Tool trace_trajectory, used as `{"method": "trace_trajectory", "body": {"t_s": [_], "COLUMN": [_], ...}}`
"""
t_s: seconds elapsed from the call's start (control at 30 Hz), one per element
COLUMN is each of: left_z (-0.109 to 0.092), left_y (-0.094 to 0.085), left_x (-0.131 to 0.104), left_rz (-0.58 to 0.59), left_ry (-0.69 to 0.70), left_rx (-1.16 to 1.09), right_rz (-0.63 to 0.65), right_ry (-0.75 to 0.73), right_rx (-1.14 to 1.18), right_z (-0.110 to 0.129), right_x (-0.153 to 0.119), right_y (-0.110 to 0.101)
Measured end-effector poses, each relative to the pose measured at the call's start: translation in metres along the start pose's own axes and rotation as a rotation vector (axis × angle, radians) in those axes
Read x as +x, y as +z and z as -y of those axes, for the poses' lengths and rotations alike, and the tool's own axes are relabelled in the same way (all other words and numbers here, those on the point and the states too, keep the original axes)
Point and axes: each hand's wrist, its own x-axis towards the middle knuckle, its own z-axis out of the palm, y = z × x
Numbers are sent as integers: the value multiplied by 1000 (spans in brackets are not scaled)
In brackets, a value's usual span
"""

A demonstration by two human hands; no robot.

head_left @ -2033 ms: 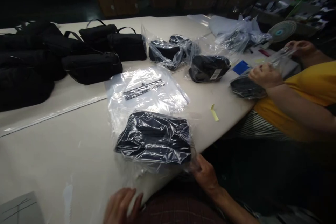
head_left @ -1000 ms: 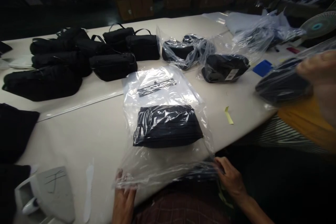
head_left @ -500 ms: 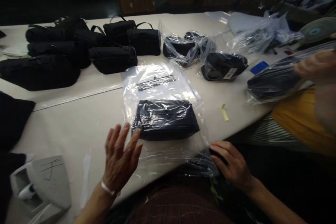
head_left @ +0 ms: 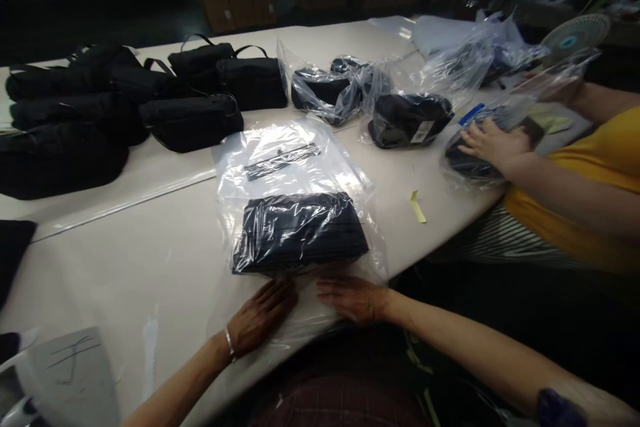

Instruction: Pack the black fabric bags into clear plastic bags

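Note:
A black fabric bag (head_left: pixel 303 230) lies inside a clear plastic bag (head_left: pixel 280 140) with a dark printed strip on it. My left hand (head_left: pixel 265 313), with a white band at the wrist, rests flat on the plastic just below the black bag's near edge. To its right, my right hand (head_left: pixel 350 297) lies on the same loose plastic with its fingers stretched out. Both hands touch the plastic near the table's front edge, with a small gap between them. Neither is closed round anything.
Several black handled bags (head_left: pixel 190 121) stand at the back left. Plastic-wrapped black bags (head_left: pixel 410 120) sit beyond. A co-worker's hand (head_left: pixel 493 143) presses on a wrapped bag at right. A yellow paper strip (head_left: pixel 417 208) and a grey tape dispenser (head_left: pixel 75 373) lie on the table (head_left: pixel 150 240).
My left hand has moved right and down, and my right hand left, both onto the plastic below the black bag. The co-worker's hand now lies spread on the wrapped bag. The view has shifted.

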Motion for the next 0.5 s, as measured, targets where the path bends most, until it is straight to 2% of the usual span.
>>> {"method": "trace_trajectory", "body": {"t_s": [0.07,0.13,0.23,0.3,0.37,0.43,0.5], "left_z": [-10,-15,-10,-5,-7,-14,-20], "left_y": [-9,-16,-22,-24,-27,-33,-43], "left_x": [3,11,18,12,-7,-37,-70], "left_rz": [-34,-79,-206,-281,-341,-406,-414], "left_ry": [-69,-240,-679,-913,-1117,-1354,-1501], "left_rx": [-125,-317,-620,-778,-975,-1153,-1094], "right_rz": [-36,-100,-181,-199,-208,-230,-352], "right_ry": [-11,66,382,578,700,852,1115], "right_rx": [48,79,77,81,155,323,482], "right_z": [11,19,24,28,36,49,61], "right_x": [6,14,11,-7,-38,-73,-103], "right_y": [-7,-13,-16,-18,-21,-29,-38]}}
